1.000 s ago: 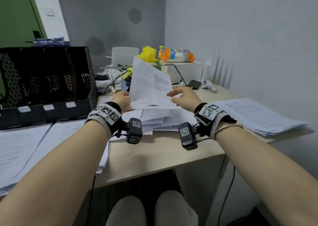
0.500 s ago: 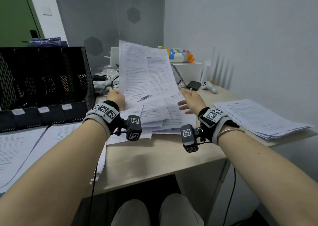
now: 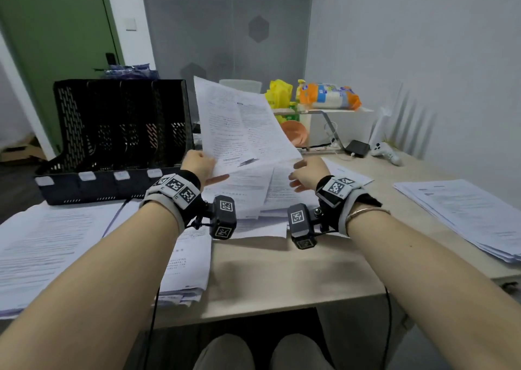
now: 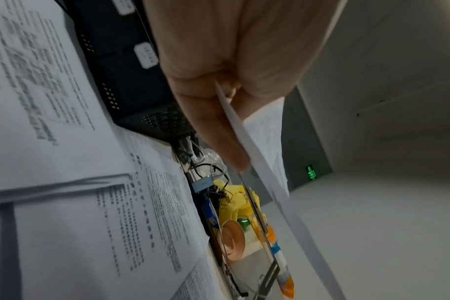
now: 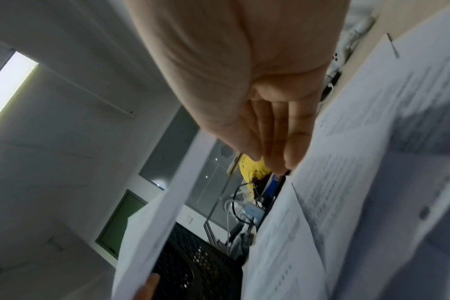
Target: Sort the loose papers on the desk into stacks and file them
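Observation:
My left hand (image 3: 201,166) pinches the lower left corner of a printed sheet (image 3: 242,127) and holds it upright above the loose pile (image 3: 253,197) in the middle of the desk. In the left wrist view the sheet (image 4: 247,140) runs edge-on between thumb and fingers. My right hand (image 3: 306,172) hovers open beside the sheet's lower right corner, fingers straight (image 5: 275,142), holding nothing. A black mesh file rack (image 3: 118,132) stands at the back left. One sorted stack (image 3: 465,214) lies at the right, another (image 3: 50,245) at the left.
Behind the pile are a small white shelf (image 3: 332,113) with yellow and orange bags, an orange bowl (image 3: 294,132), cables, a black box (image 3: 358,148) and a white controller (image 3: 386,152). The desk's front edge (image 3: 267,310) is near my knees.
The left hand raised the sheet upright off the pile. The right hand let go of the sheet and now hovers open beside it.

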Available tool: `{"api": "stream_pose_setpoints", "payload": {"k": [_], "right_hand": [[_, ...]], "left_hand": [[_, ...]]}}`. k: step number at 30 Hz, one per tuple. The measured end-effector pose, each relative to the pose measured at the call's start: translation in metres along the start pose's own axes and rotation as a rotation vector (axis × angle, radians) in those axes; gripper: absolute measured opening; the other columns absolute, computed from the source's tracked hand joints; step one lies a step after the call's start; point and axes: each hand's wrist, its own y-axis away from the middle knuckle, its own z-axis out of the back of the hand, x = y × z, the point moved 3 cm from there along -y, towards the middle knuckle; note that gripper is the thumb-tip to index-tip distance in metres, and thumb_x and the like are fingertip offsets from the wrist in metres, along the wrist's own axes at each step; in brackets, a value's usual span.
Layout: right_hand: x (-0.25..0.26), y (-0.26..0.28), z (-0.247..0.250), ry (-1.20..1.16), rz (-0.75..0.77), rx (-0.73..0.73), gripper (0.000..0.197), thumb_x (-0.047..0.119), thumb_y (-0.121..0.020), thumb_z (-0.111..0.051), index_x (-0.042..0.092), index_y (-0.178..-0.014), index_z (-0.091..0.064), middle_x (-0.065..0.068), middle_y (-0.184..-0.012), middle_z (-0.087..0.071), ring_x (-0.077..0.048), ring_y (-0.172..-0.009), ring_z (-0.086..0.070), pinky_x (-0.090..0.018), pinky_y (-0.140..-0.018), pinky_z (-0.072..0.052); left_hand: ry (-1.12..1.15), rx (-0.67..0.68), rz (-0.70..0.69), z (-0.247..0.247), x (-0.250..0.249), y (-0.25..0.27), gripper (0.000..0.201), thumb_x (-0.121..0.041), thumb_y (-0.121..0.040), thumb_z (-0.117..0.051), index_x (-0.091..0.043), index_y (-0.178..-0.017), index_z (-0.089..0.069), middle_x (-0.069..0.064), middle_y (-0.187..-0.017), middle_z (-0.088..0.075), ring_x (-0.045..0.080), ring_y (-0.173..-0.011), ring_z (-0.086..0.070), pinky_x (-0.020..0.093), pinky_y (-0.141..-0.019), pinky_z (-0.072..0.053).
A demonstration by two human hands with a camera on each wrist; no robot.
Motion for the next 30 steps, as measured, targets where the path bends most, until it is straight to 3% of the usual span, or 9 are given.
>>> {"api": "stream_pose_setpoints", "payload": {"k": [4,6,11,14,18,22,26,28,30], "right_hand": [[-0.009,-0.001,-0.035,0.17,-0.105,0.117,0.014,0.003,-0.084,-0.066,-0.002,-0.074,-0.057,-0.015,-0.064,-0.06,-0.018,-0.041,-0.057,-0.024,-0.038,-0.048],[-0.006,0.002,-0.053,0.247,-0.152,0.223,0.022,0.012,-0.083,-0.071,0.0,-0.074,-0.055,-0.013,-0.057,-0.06,-0.014,-0.03,-0.051,-0.018,-0.035,-0.042],[-0.009,0.006,-0.076,0.604,-0.22,0.409,0.04,0.045,-0.078,-0.072,0.01,-0.067,-0.055,0.003,-0.031,-0.052,-0.01,-0.024,-0.045,-0.023,-0.045,-0.037],[-0.019,0.002,-0.083,0.622,-0.234,0.385,0.042,0.048,-0.073,-0.075,0.012,-0.063,-0.058,0.003,-0.043,-0.062,-0.014,-0.043,-0.053,-0.025,-0.053,-0.041],[-0.023,-0.007,-0.084,0.6,-0.19,0.297,0.043,0.048,-0.07,-0.076,0.008,-0.067,-0.061,-0.013,-0.088,-0.073,-0.024,-0.073,-0.059,-0.033,-0.077,-0.05],[-0.015,-0.001,-0.086,0.647,-0.215,0.326,0.046,0.055,-0.073,-0.071,0.011,-0.063,-0.06,-0.003,-0.065,-0.063,-0.022,-0.071,-0.058,-0.03,-0.08,-0.046],[-0.019,0.001,-0.091,0.639,-0.191,0.378,0.037,0.034,-0.074,-0.078,0.013,-0.049,-0.06,-0.001,-0.054,-0.064,-0.017,-0.052,-0.053,-0.027,-0.06,-0.042],[-0.022,-0.004,-0.091,0.547,-0.221,0.37,0.027,0.017,-0.076,-0.077,0.006,-0.056,-0.061,-0.009,-0.065,-0.068,-0.017,-0.049,-0.053,-0.027,-0.056,-0.042],[-0.021,-0.005,-0.084,0.499,-0.22,0.289,0.021,0.007,-0.077,-0.074,0.001,-0.066,-0.058,-0.01,-0.055,-0.065,-0.019,-0.043,-0.056,-0.028,-0.05,-0.046]], "left_hand": [[-0.163,-0.149,-0.154,0.031,-0.003,-0.016,0.012,-0.001,-0.088,-0.055,-0.005,-0.079,-0.063,0.01,-0.1,-0.065,0.031,-0.098,-0.064,0.042,-0.085,-0.055],[-0.197,-0.185,-0.176,0.047,-0.003,-0.019,0.012,-0.004,-0.085,-0.06,-0.001,-0.094,-0.067,0.012,-0.108,-0.067,0.029,-0.102,-0.063,0.045,-0.095,-0.051],[-0.186,-0.259,-0.188,0.074,0.011,-0.038,0.032,-0.019,-0.077,-0.065,-0.003,-0.104,-0.064,0.014,-0.11,-0.068,0.031,-0.102,-0.064,0.046,-0.094,-0.051],[-0.153,-0.262,-0.17,0.085,0.015,-0.041,0.035,-0.022,-0.077,-0.064,-0.005,-0.107,-0.061,0.012,-0.112,-0.066,0.03,-0.101,-0.064,0.048,-0.093,-0.051],[-0.143,-0.312,-0.156,0.093,0.012,-0.035,0.026,-0.016,-0.084,-0.06,-0.006,-0.109,-0.056,0.013,-0.117,-0.063,0.031,-0.105,-0.061,0.049,-0.091,-0.052],[-0.171,-0.349,-0.161,0.094,0.011,-0.028,0.029,-0.012,-0.087,-0.057,-0.001,-0.114,-0.054,0.014,-0.12,-0.061,0.031,-0.108,-0.06,0.047,-0.094,-0.05],[-0.197,-0.33,-0.17,0.095,0.013,-0.028,0.032,-0.01,-0.087,-0.053,-0.001,-0.118,-0.058,0.016,-0.123,-0.061,0.032,-0.111,-0.06,0.047,-0.096,-0.05],[-0.222,-0.316,-0.185,0.095,0.011,-0.026,0.033,-0.009,-0.088,-0.051,0.0,-0.12,-0.059,0.016,-0.124,-0.061,0.032,-0.112,-0.059,0.047,-0.096,-0.049],[-0.217,-0.316,-0.188,0.094,0.009,-0.023,0.031,-0.006,-0.09,-0.049,0.001,-0.118,-0.06,0.015,-0.123,-0.062,0.031,-0.112,-0.059,0.047,-0.097,-0.049]]}}
